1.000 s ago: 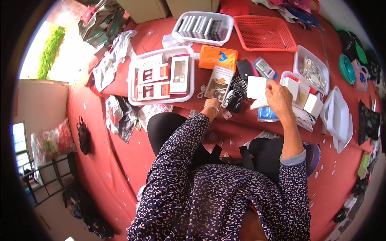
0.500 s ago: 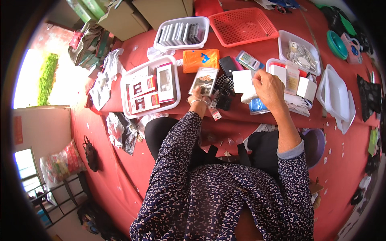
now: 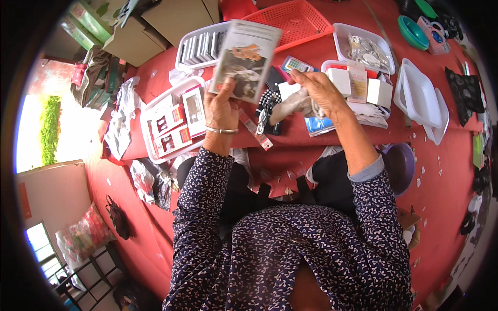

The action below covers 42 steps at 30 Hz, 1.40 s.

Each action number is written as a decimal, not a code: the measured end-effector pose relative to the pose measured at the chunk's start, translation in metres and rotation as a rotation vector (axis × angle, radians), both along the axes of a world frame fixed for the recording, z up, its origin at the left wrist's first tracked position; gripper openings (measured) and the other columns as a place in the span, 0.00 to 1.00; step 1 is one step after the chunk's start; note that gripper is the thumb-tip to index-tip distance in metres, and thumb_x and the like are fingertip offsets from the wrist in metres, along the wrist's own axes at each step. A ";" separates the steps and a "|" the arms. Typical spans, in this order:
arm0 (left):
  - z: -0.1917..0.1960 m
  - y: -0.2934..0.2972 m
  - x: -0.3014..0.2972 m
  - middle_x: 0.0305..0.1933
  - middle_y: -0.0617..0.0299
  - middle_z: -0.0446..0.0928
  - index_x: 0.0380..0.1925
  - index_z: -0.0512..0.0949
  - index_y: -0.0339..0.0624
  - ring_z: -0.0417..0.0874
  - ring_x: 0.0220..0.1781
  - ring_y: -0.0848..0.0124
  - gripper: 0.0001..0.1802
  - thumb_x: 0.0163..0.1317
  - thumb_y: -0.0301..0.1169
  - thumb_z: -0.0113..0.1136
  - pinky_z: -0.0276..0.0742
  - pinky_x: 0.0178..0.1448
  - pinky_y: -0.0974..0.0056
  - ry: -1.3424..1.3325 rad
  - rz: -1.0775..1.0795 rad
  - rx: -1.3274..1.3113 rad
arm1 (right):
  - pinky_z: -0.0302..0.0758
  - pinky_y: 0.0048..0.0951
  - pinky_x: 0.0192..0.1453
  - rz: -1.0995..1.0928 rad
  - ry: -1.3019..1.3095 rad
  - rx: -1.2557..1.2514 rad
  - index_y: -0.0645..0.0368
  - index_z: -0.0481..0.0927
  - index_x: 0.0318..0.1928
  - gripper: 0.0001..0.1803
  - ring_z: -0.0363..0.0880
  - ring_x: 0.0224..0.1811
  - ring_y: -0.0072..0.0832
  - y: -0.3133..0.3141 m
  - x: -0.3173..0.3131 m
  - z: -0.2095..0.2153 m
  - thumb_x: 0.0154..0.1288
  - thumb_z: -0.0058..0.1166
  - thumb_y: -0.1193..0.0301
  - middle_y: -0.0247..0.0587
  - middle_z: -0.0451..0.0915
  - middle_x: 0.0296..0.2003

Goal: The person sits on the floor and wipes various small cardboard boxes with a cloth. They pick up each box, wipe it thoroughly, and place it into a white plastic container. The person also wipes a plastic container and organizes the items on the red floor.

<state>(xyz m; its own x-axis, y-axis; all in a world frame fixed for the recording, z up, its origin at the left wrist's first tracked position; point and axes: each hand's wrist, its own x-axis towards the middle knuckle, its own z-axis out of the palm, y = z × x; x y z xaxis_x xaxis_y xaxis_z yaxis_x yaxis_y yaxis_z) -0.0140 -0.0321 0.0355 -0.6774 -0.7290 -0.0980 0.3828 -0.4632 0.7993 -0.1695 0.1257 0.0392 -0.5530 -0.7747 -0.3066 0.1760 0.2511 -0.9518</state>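
Note:
My left hand [image 3: 222, 111], with a silver bangle at the wrist, grips a flat rectangular case [image 3: 250, 54] by its lower edge. The case is grey and white with an orange print and a dark picture, and it is tilted up above the table. In my right hand [image 3: 322, 92] a crumpled beige-white cloth [image 3: 290, 106] is pinched; it is smeared by motion and hangs toward the left. Below and between the hands lie a black item with white dots [image 3: 267, 100], some dark things, and a narrow red-and-white packet [image 3: 254, 129].
A white tray [image 3: 147, 124] of boxes stands left. Behind are a white basket [image 3: 181, 63] of upright flat cases, a red basket [image 3: 324, 32] and a white basket [image 3: 340, 32] of cables. At right lie white boxes [image 3: 379, 93], a blue packet [image 3: 318, 125] and white trays [image 3: 423, 90].
My left hand has raised the case up and closer to view. My right hand has shifted left and now has the pale cloth pulled up in its fingers. The whole view has tilted slightly.

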 end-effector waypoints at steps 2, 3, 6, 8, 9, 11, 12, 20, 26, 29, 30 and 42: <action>-0.012 0.011 0.001 0.40 0.58 0.77 0.45 0.71 0.36 0.80 0.40 0.67 0.13 0.59 0.24 0.51 0.80 0.43 0.62 -0.078 -0.145 0.042 | 0.74 0.20 0.27 0.040 -0.144 -0.125 0.64 0.77 0.36 0.26 0.76 0.24 0.18 -0.008 0.009 0.002 0.58 0.52 0.50 0.35 0.77 0.25; -0.024 0.020 -0.002 0.39 0.60 0.77 0.44 0.72 0.38 0.80 0.37 0.71 0.12 0.58 0.25 0.53 0.80 0.40 0.66 -0.080 -0.165 0.081 | 0.75 0.20 0.29 0.056 -0.201 -0.181 0.64 0.77 0.37 0.26 0.77 0.25 0.18 -0.009 0.011 0.003 0.57 0.52 0.50 0.35 0.78 0.26; -0.037 0.036 -0.003 0.42 0.63 0.76 0.45 0.72 0.41 0.78 0.38 0.75 0.13 0.60 0.30 0.53 0.78 0.38 0.68 -0.074 -0.367 0.241 | 0.76 0.21 0.30 0.012 -0.292 -0.205 0.64 0.77 0.34 0.15 0.77 0.25 0.19 -0.004 0.001 0.001 0.57 0.56 0.62 0.38 0.79 0.27; -0.027 0.026 -0.004 0.43 0.62 0.75 0.47 0.71 0.39 0.77 0.42 0.72 0.16 0.62 0.35 0.50 0.75 0.45 0.65 -0.067 -0.515 0.237 | 0.76 0.21 0.31 -0.057 -0.110 -0.086 0.65 0.77 0.36 0.10 0.78 0.23 0.21 0.009 -0.019 0.010 0.57 0.54 0.70 0.39 0.79 0.27; -0.030 0.013 -0.002 0.45 0.58 0.74 0.48 0.70 0.38 0.76 0.45 0.68 0.18 0.63 0.39 0.48 0.72 0.48 0.64 -0.098 -0.555 0.151 | 0.76 0.21 0.30 -0.061 -0.193 -0.124 0.66 0.77 0.36 0.11 0.78 0.24 0.22 0.014 -0.027 0.012 0.57 0.54 0.71 0.39 0.79 0.27; -0.028 -0.004 0.001 0.46 0.55 0.74 0.48 0.69 0.35 0.75 0.48 0.67 0.21 0.63 0.40 0.49 0.71 0.52 0.63 -0.161 -0.398 0.192 | 0.76 0.21 0.28 -0.044 -0.298 -0.144 0.66 0.77 0.35 0.09 0.77 0.23 0.22 0.019 -0.036 0.012 0.57 0.53 0.72 0.38 0.78 0.26; -0.028 -0.011 0.003 0.47 0.54 0.74 0.48 0.69 0.34 0.75 0.48 0.66 0.22 0.63 0.41 0.49 0.70 0.54 0.62 -0.161 -0.351 0.206 | 0.75 0.22 0.26 -0.016 -0.320 -0.122 0.66 0.77 0.33 0.08 0.77 0.22 0.21 0.018 -0.038 0.010 0.57 0.53 0.72 0.38 0.78 0.24; -0.035 0.017 0.002 0.48 0.56 0.74 0.50 0.67 0.34 0.78 0.46 0.64 0.18 0.59 0.23 0.50 0.75 0.52 0.60 -0.041 -0.662 0.434 | 0.68 0.22 0.32 0.181 -0.048 0.111 0.66 0.78 0.30 0.14 0.71 0.27 0.19 -0.011 0.003 -0.006 0.58 0.53 0.65 0.35 0.75 0.24; -0.054 0.034 -0.003 0.50 0.56 0.73 0.53 0.65 0.40 0.75 0.51 0.62 0.22 0.56 0.18 0.49 0.72 0.55 0.51 0.037 -0.501 0.568 | 0.70 0.18 0.38 -0.339 0.035 -0.150 0.63 0.75 0.38 0.13 0.74 0.34 0.18 0.003 -0.013 0.033 0.60 0.52 0.66 0.33 0.74 0.24; -0.061 0.064 -0.004 0.50 0.58 0.73 0.51 0.68 0.41 0.75 0.50 0.63 0.22 0.54 0.17 0.50 0.72 0.55 0.52 -0.102 -0.580 0.483 | 0.72 0.19 0.39 -0.091 0.265 -0.174 0.61 0.73 0.43 0.13 0.75 0.36 0.21 -0.006 0.014 0.009 0.55 0.53 0.77 0.35 0.74 0.30; -0.064 0.068 -0.003 0.48 0.59 0.73 0.48 0.70 0.42 0.76 0.49 0.64 0.20 0.53 0.17 0.50 0.72 0.54 0.55 -0.124 -0.608 0.430 | 0.72 0.21 0.39 0.059 0.514 -0.077 0.59 0.73 0.43 0.14 0.76 0.34 0.25 -0.008 0.026 0.001 0.54 0.52 0.77 0.39 0.75 0.35; -0.022 0.059 0.024 0.51 0.58 0.73 0.54 0.65 0.36 0.74 0.51 0.70 0.27 0.51 0.19 0.52 0.67 0.58 0.65 -0.200 -0.939 0.083 | 0.71 0.28 0.36 -0.347 0.882 0.147 0.62 0.77 0.34 0.08 0.77 0.30 0.33 0.011 -0.041 -0.027 0.59 0.47 0.72 0.42 0.78 0.27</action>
